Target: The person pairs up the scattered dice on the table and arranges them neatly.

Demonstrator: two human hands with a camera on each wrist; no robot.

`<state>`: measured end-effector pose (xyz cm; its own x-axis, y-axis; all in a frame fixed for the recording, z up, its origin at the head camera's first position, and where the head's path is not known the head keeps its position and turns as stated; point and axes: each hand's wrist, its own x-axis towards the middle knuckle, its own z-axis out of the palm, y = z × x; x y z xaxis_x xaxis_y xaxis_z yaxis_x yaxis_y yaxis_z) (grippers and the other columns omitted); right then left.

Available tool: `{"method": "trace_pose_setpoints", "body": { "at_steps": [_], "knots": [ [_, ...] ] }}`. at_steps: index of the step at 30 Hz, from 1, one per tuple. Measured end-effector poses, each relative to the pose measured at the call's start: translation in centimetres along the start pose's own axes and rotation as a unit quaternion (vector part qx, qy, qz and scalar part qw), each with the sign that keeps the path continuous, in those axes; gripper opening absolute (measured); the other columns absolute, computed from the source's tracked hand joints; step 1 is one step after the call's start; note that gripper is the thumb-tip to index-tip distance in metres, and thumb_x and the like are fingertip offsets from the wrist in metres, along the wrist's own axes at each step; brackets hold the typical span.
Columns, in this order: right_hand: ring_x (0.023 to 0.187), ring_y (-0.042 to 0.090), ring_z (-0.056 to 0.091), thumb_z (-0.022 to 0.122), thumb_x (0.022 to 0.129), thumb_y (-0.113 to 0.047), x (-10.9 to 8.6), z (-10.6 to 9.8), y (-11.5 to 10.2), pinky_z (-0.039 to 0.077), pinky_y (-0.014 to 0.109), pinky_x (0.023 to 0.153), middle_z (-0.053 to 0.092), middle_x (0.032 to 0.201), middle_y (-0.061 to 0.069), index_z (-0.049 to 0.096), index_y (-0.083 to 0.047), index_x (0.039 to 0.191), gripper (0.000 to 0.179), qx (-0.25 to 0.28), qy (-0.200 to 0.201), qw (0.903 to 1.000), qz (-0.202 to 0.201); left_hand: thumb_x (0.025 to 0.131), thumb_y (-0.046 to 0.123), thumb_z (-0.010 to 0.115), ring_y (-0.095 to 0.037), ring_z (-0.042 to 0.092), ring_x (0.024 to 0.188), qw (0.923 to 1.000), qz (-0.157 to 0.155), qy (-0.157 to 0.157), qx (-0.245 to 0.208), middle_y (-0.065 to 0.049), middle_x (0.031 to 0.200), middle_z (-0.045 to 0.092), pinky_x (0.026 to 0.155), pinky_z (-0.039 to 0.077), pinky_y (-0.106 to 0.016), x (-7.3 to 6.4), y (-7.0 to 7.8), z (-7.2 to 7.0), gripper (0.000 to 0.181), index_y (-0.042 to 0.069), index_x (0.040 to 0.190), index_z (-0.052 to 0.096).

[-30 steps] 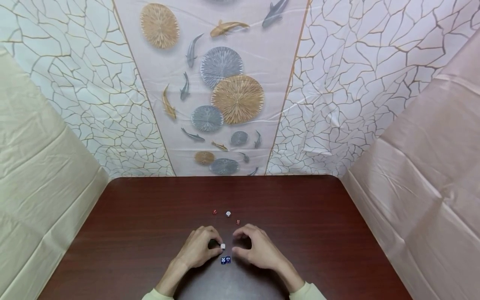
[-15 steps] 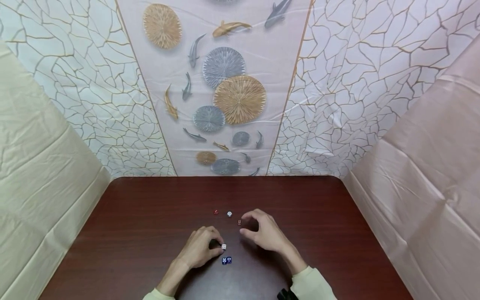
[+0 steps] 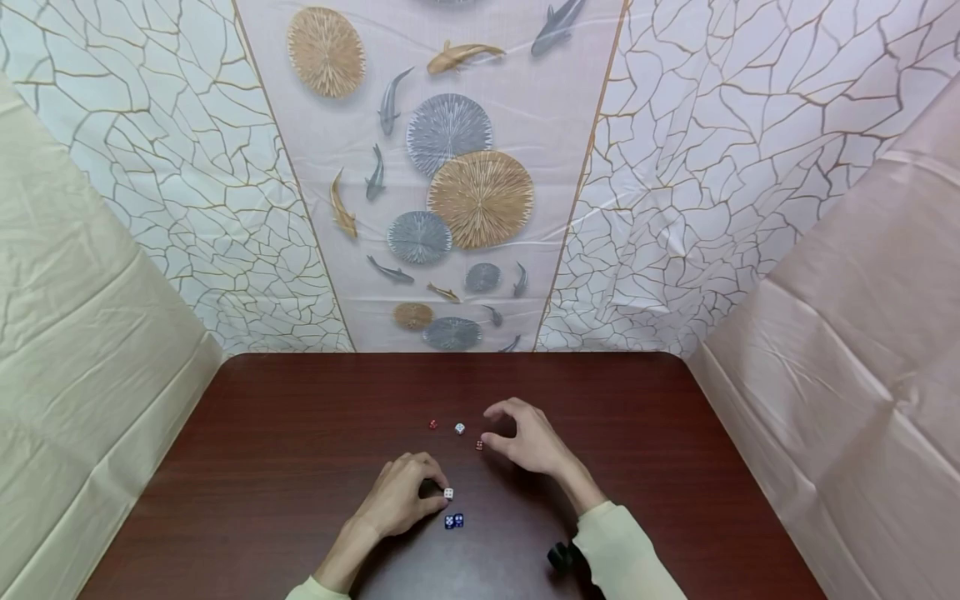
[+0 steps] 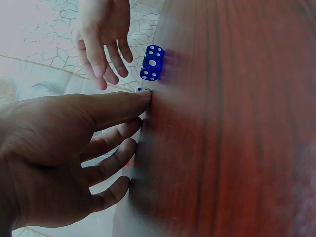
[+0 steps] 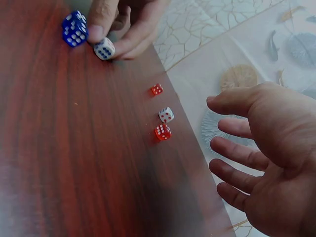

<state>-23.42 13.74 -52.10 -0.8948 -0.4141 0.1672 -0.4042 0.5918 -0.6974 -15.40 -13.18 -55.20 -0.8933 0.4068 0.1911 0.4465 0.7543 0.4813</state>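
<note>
My left hand pinches a white die between thumb and fingers, low at the table. In the right wrist view that die shows blue pips. Just nearer to me stand two blue dice side by side, with white pips. My right hand hovers with fingers spread and relaxed, holding nothing. Its thumb tip is close beside a translucent red die. A second white die lies near that red die, and another red die sits farther left.
The dark red-brown wooden table has its far edge against a patterned cloth wall. Plain cloth panels hang at both sides. A small black object shows beside the right sleeve.
My right hand has moved away from the left one, forward and to the right, up to the nearer red die. The left hand keeps its place at the white die.
</note>
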Motion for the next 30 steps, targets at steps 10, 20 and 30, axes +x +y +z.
{"method": "trace_pose_setpoints", "body": {
  "at_steps": [10,20,30],
  "knots": [
    [0.121,0.029,0.071,0.083,0.103,-0.021,2.7,0.5,0.8,0.057,0.051,0.107,0.077,0.126,0.007,0.078,-0.008,0.132,0.032,-0.002,-0.037,0.9993,0.004,0.089,0.023,0.096,-0.02,0.072,0.104,1.0,0.0,-0.001,-0.002,0.007,0.109,0.08,0.091,0.058,-0.048,0.0,0.1,-0.1,0.014,0.021,0.098,0.087],
    [0.115,0.023,0.07,0.081,0.105,-0.016,4.3,1.7,1.0,0.058,0.044,0.102,0.076,0.123,0.006,0.08,-0.01,0.129,0.025,-0.016,-0.089,0.9959,-0.004,0.089,0.023,0.096,-0.02,0.072,0.104,0.9999,-0.006,-0.005,-0.006,0.008,0.108,0.079,0.089,0.057,-0.048,0.0,0.1,-0.1,0.013,0.022,0.098,0.087],
    [0.112,0.022,0.069,0.08,0.105,-0.013,5.1,2.7,1.3,0.056,0.042,0.1,0.077,0.12,0.005,0.082,-0.012,0.128,0.023,-0.031,-0.11,0.9932,-0.022,0.089,0.024,0.096,-0.019,0.071,0.104,0.9999,-0.009,-0.006,-0.005,0.009,0.107,0.079,0.089,0.057,-0.048,0.0,0.2,-0.2,0.013,0.023,0.097,0.087]
  ]
}}
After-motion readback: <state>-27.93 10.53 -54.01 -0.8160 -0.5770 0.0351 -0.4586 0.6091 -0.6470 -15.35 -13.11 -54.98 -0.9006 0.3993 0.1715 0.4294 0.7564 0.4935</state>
